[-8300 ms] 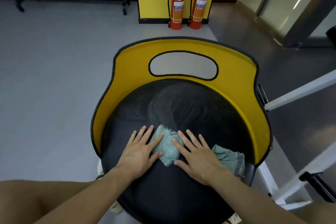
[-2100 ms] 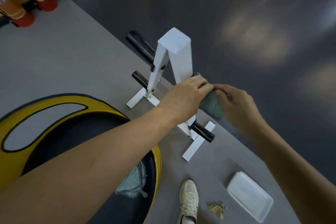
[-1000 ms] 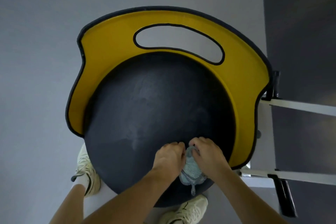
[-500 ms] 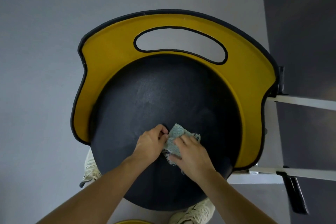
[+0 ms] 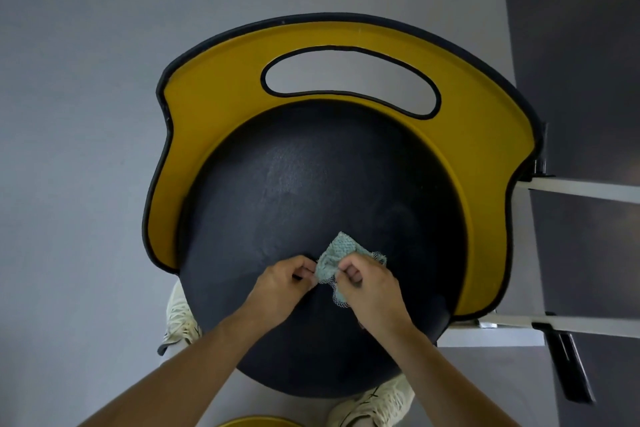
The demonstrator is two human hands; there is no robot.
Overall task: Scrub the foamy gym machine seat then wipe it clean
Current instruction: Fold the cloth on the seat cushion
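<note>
Head view: I'm looking straight down on the seat [image 5: 311,184], a black round pad sitting inside a yellow back shell [image 5: 214,107], with grey floor [image 5: 69,149] all round it.

Both hands are working the cloth [image 5: 341,251], which is lying bunched on the near-middle of the pad. The left hand [image 5: 287,282] is curled and pinching the cloth's left edge. The right hand [image 5: 367,284] is curled round its right side, with a frayed mesh corner hanging out underneath. Neither hand is flat on the pad, so I'm reading this as rearranging the cloth, not a stroke.

Progress: no standing foam is showing anywhere on the pad. I'm only picking up a faint pale haze in the upper middle; the rest is looking dark and even. I'm judging the scrub as done and the wipe as well along. What's remaining, as I'm reading it, is a pass over that haze and probably the seam by the yellow shell. I can't tell whether the pad is still wet.

White frame bars [image 5: 581,189] are running off to the right.
</note>
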